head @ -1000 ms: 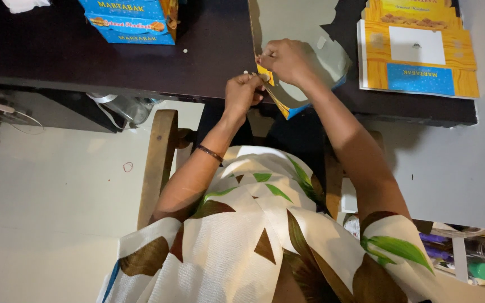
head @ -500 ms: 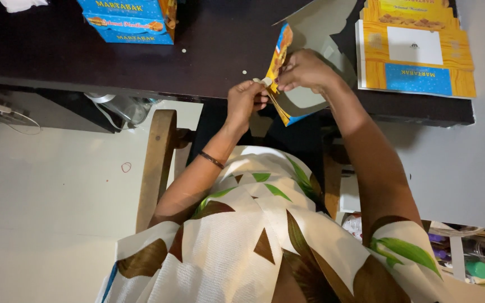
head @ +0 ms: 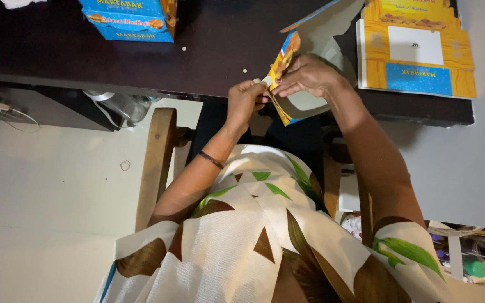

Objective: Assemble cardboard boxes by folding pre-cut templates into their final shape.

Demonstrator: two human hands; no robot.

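A seated person worked a flat printed carton blank (head: 285,73) into shape at the edge of a dark desk (head: 209,62), seen from above. The left hand (head: 246,101) pinched the lower corner of the blank between thumb and fingertips, while the right hand (head: 307,76) pressed over its upper side, fingers bent across the card. Both hands gripped the same piece, which stood half raised above the desk's near edge, its blue-and-yellow printed face turned left and its grey inner face showing behind the right hand.

Judging by its open flaps and unclosed sides, the carton was only partly folded: walls were coming up, but no box shape had closed. One finished blue box (head: 130,19) stood at the far left of the desk, well apart from the hands. A stack of flat yellow blanks (head: 413,53) lay to the right, near the right forearm, apparently waiting to be made up. A wooden chair arm (head: 155,163) showed below the left forearm, and a thin bracelet (head: 211,160) circled that wrist.
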